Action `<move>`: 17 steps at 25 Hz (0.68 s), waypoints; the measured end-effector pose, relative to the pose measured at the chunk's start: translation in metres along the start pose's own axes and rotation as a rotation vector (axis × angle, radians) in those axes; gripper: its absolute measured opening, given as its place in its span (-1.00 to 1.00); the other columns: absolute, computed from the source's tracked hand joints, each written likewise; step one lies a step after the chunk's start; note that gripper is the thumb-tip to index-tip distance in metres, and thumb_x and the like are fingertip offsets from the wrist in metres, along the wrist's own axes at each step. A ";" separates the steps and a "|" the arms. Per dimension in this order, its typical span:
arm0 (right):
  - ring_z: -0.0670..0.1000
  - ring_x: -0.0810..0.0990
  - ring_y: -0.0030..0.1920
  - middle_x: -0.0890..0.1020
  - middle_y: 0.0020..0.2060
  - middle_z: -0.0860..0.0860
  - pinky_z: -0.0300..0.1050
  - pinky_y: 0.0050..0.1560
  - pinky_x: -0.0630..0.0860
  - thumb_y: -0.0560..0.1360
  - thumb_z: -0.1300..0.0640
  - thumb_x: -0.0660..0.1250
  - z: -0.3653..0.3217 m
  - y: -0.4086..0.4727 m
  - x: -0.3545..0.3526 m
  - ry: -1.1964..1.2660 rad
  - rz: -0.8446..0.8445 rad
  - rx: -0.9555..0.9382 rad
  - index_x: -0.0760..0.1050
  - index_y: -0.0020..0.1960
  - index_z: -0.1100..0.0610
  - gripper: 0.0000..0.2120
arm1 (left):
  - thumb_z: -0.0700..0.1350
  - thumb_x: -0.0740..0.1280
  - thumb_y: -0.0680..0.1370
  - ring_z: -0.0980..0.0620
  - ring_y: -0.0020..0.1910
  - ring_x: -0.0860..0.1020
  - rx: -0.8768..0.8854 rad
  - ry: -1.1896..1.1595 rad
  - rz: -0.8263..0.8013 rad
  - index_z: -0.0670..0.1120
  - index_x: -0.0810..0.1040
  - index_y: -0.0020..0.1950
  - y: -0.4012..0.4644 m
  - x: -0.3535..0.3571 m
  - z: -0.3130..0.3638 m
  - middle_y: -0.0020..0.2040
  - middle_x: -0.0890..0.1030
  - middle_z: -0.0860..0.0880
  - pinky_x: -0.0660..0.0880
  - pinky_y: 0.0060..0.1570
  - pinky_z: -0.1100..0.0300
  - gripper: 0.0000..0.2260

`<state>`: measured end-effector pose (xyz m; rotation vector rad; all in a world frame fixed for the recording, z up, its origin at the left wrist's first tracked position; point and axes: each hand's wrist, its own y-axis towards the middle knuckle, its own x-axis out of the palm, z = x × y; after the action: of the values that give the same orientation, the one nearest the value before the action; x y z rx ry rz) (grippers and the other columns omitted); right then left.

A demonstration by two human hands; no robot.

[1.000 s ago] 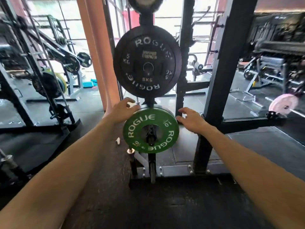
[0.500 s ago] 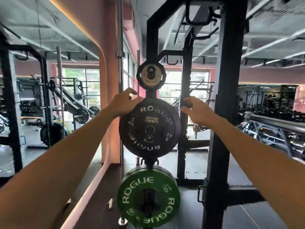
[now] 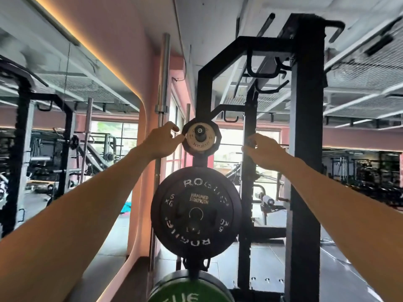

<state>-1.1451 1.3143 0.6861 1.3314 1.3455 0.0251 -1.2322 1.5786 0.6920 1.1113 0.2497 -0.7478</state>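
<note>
overhead, left hand (image 3: 161, 141) pinches small faceted plate (image 3: 201, 138) rim; right hand (image 3: 265, 152) apart.

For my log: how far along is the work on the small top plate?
Done: both hands at the small plate. In hand: left hand fingertips meet its left rim, grip unclear; right hand hovers apart. Left: the plate sits on its peg, unlifted.

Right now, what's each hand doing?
Left hand: pinching the small plate by its left rim.
Right hand: loosely curled, apart from the plate, holding nothing visible.
</note>
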 end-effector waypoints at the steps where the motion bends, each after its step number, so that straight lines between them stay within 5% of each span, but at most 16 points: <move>1: 0.12 0.45 0.30 0.47 0.33 0.10 -0.04 0.25 0.37 0.59 0.00 0.22 0.004 0.011 0.008 -0.006 -0.009 0.008 0.33 0.40 0.17 -0.56 | 0.03 0.25 0.61 -0.14 0.09 0.53 -0.006 0.003 0.004 -0.08 0.40 0.34 0.010 0.006 -0.009 0.19 0.55 -0.17 0.41 0.02 0.11 -0.66; 9: 0.11 0.43 0.32 0.47 0.32 0.12 -0.11 0.22 0.33 0.60 -0.03 0.19 0.033 0.132 0.097 -0.018 -0.005 0.009 0.32 0.42 0.18 -0.54 | -0.01 0.20 0.64 -0.15 0.22 0.50 0.010 0.084 -0.016 -0.13 0.37 0.41 0.124 0.075 -0.090 0.28 0.53 -0.18 0.37 0.13 0.12 -0.63; 17: 0.21 0.58 0.04 0.60 0.03 0.23 0.00 0.00 0.46 0.62 0.07 0.17 0.047 0.234 0.158 0.040 0.029 0.023 0.46 0.19 0.32 -0.67 | 0.02 0.13 0.66 -0.18 0.17 0.54 0.084 0.143 0.018 -0.21 0.45 0.32 0.233 0.135 -0.123 0.21 0.58 -0.19 0.34 -0.02 0.16 -0.63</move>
<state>-0.9091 1.4711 0.7253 1.3760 1.3631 0.0563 -0.9586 1.6845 0.7316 1.2473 0.3307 -0.6689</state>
